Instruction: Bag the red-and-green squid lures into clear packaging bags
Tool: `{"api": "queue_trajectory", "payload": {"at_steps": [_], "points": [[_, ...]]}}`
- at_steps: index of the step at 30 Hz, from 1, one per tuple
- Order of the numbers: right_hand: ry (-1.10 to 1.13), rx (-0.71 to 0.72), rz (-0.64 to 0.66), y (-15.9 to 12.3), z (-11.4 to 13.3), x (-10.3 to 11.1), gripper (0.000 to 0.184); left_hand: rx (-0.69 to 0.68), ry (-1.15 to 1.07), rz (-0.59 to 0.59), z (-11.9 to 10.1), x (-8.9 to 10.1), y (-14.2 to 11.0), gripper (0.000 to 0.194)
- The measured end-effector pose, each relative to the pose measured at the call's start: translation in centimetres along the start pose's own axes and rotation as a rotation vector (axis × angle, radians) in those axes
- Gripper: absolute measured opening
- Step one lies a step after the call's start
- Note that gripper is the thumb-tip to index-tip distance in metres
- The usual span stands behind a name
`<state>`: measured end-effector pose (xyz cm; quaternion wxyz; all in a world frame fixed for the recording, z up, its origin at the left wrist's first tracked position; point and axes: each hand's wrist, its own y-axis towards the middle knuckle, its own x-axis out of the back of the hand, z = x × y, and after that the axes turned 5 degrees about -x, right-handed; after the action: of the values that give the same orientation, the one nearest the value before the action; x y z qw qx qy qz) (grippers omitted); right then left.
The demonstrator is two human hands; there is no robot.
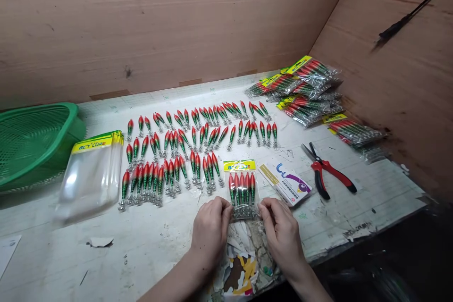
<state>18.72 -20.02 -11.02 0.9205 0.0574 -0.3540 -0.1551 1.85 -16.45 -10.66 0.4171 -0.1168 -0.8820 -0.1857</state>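
Note:
A clear plastic bag [241,188] with a yellow header lies flat in front of me, with several red and green squid jigs inside, their hooks at the near end. My left hand [211,222] pinches the bag's lower left corner. At the lower right corner, my right hand [279,221] pinches it too, fingers closed. Loose squid jigs [176,141] lie in uneven rows beyond and left of the bag. A white and purple box [286,184] sits just right of the bag.
Red-handled pliers [327,170] lie open on the right. Filled jig bags [307,89] are piled at the back right. A stack of unfilled header bags [92,174] and a green plastic basket [38,141] stand left. Cardboard walls [170,23] enclose the worn white table [152,240].

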Motion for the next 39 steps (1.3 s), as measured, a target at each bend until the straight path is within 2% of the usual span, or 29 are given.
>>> {"api": "queue_trajectory", "payload": {"at_steps": [5, 11, 14, 18, 20, 23, 25, 27, 29, 31, 33, 35, 37, 39], "points": [[-0.088, -0.077, -0.039, 0.0, 0.1, -0.6, 0.021, 0.171, 0.053, 0.058, -0.9, -0.1, 0.6, 0.020], [-0.148, -0.204, 0.038, 0.9, 0.8, -0.8, 0.022, 0.476, 0.090, 0.259, -2.7, 0.7, 2.6, 0.019], [-0.175, -0.243, 0.076, 1.5, 1.0, -1.0, 0.020, 0.489, 0.125, 0.285, -3.1, 1.0, 3.3, 0.019], [-0.174, -0.260, 0.013, 1.8, 1.0, -1.3, 0.009, 0.492, 0.165, 0.294, -3.4, 1.1, 3.3, 0.012], [-0.162, -0.252, -0.021, 1.6, 1.0, -1.3, 0.004, 0.522, 0.127, 0.275, -3.4, 1.1, 3.1, 0.011], [-0.132, -0.224, -0.064, 0.9, 1.3, -1.4, 0.009, 0.548, 0.015, 0.235, -3.2, 1.0, 2.7, 0.012], [-0.038, -0.235, -0.089, 0.3, 1.4, -1.5, 0.011, 0.518, -0.112, 0.207, -2.9, 0.7, 2.4, 0.023], [0.139, -0.304, -0.100, -0.1, 1.4, -1.5, 0.011, 0.509, -0.282, 0.143, -2.6, 0.4, 2.1, 0.032], [0.389, -0.420, -0.101, -0.1, 1.3, -1.1, 0.016, 0.548, -0.459, 0.036, -2.5, 0.3, 1.9, 0.044], [0.677, -0.543, -0.066, 0.1, 1.5, -0.4, 0.029, 0.597, -0.630, -0.026, -2.7, 0.5, 1.9, 0.057], [0.922, -0.638, 0.025, 0.3, 1.9, 0.3, 0.042, 0.625, -0.787, 0.037, -3.1, 1.0, 2.0, 0.051], [1.062, -0.703, 0.134, 0.5, 2.3, 1.0, 0.042, 0.627, -0.924, 0.147, -3.5, 1.6, 2.2, 0.040], [1.099, -0.734, 0.172, 0.8, 2.3, 1.7, 0.038, 0.593, -1.018, 0.210, -3.9, 2.1, 2.2, 0.037], [1.026, -0.725, 0.142, 2.0, 1.5, 3.2, 0.038, 0.540, -1.019, 0.231, -4.2, 2.5, 2.1, 0.035]]}}
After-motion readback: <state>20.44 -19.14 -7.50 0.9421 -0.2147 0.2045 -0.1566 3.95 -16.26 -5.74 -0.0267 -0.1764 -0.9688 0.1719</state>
